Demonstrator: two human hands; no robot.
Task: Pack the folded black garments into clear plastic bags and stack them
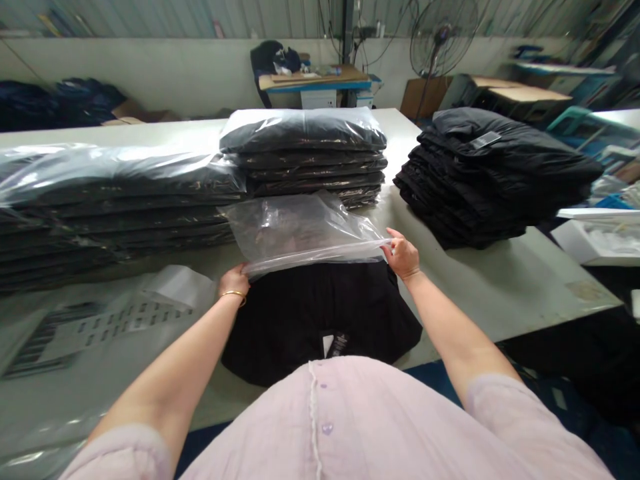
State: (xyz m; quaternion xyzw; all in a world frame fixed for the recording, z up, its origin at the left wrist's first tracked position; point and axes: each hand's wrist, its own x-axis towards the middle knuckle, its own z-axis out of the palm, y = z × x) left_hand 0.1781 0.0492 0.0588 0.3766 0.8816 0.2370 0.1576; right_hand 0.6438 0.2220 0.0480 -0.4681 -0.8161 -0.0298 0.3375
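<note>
A clear plastic bag (300, 227) is stretched between my two hands, just past the far edge of a folded black garment (300, 313). My left hand (234, 281), with a gold bangle at the wrist, is closed on the bag's near left corner. At the right corner, my right hand (401, 255) pinches the same bag edge. The garment lies flat on the table in front of my body. A white label and a dark tag (339, 344) show near its closest edge. Whether any of the garment is inside the bag I cannot tell.
Bagged black garments (305, 160) are stacked behind the bag, with another bagged stack (115, 193) to the left. Unbagged black garments (495, 173) are piled at right. Printed plastic bags (100, 333) lie at left on the table (480, 287). A white box (595, 237) stands far right.
</note>
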